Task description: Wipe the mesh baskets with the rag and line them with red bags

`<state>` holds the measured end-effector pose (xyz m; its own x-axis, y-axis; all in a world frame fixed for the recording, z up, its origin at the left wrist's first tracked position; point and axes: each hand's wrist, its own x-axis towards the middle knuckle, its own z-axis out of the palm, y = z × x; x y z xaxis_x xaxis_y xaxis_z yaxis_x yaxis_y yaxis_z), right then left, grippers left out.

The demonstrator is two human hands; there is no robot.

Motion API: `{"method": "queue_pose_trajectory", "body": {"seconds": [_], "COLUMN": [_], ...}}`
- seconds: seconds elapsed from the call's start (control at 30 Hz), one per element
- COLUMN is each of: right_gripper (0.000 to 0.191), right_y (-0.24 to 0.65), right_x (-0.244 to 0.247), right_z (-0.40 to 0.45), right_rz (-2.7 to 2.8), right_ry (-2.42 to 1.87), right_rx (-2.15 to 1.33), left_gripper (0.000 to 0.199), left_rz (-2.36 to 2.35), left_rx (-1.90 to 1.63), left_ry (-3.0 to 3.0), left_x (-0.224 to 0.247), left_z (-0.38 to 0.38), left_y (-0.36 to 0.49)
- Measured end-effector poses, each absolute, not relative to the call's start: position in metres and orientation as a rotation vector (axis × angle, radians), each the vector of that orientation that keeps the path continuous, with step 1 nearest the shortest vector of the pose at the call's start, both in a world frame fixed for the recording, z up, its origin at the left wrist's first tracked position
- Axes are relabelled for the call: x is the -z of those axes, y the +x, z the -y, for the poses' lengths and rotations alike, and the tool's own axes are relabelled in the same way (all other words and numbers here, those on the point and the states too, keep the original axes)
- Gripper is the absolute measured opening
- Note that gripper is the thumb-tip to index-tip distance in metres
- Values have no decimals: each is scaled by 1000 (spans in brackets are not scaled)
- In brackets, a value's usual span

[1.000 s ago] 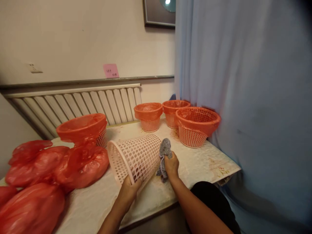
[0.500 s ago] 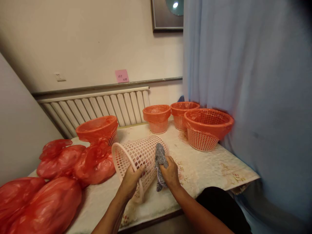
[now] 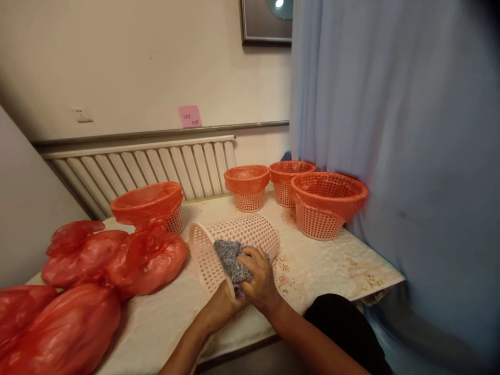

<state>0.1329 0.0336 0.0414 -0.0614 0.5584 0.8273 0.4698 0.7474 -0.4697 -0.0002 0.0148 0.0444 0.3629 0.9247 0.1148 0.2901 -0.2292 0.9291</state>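
Note:
A light pink perforated basket [image 3: 260, 232] lies on its side on the cloth-covered table, its open end facing left. My left hand [image 3: 224, 307] grips the lower part of its rim. In my right hand [image 3: 258, 276] a grey speckled cloth [image 3: 230, 259] is bunched and pressed against the outside of the basket near the rim. The two hands are close together, and the fingertips of the left one are partly hidden.
Red-lined baskets stand at the back left [image 3: 148, 203], back middle [image 3: 247, 182], back right [image 3: 291, 174] and right [image 3: 328, 195]. Filled red bags [image 3: 74, 323] cover the table's left side. A blue curtain [image 3: 390, 130] hangs at right, a radiator [image 3: 156, 169] behind.
The cloth in my right hand has moved left, from the basket's base end to near its rim. The basket has turned slightly, and my left hand has shifted lower on the rim.

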Motion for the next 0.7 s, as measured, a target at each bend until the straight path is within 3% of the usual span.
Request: {"method": "queue_pose_trajectory", "body": {"seconds": [0.13, 0.3, 0.5, 0.7], "right_gripper": [42, 41, 26, 30], "right_y": [135, 159, 205, 224], "right_x": [-52, -50, -36, -26], "right_z": [-37, -65, -103, -107], "right_rz": [1667, 1575, 1355, 1158], "right_ry": [-931, -1073, -1359, -1556], "right_rx": [-65, -59, 30, 57], "left_gripper": [58, 56, 57, 49], "left_rz": [-1169, -1163, -1194, -1183], "left_rx": [-898, -726, -666, -666], "left_ry": [1758, 1785, 1853, 1762], "left_x": [-29, -5, 26, 0], "left_z": [2, 14, 15, 18], "left_y": [4, -1, -17, -18]}}
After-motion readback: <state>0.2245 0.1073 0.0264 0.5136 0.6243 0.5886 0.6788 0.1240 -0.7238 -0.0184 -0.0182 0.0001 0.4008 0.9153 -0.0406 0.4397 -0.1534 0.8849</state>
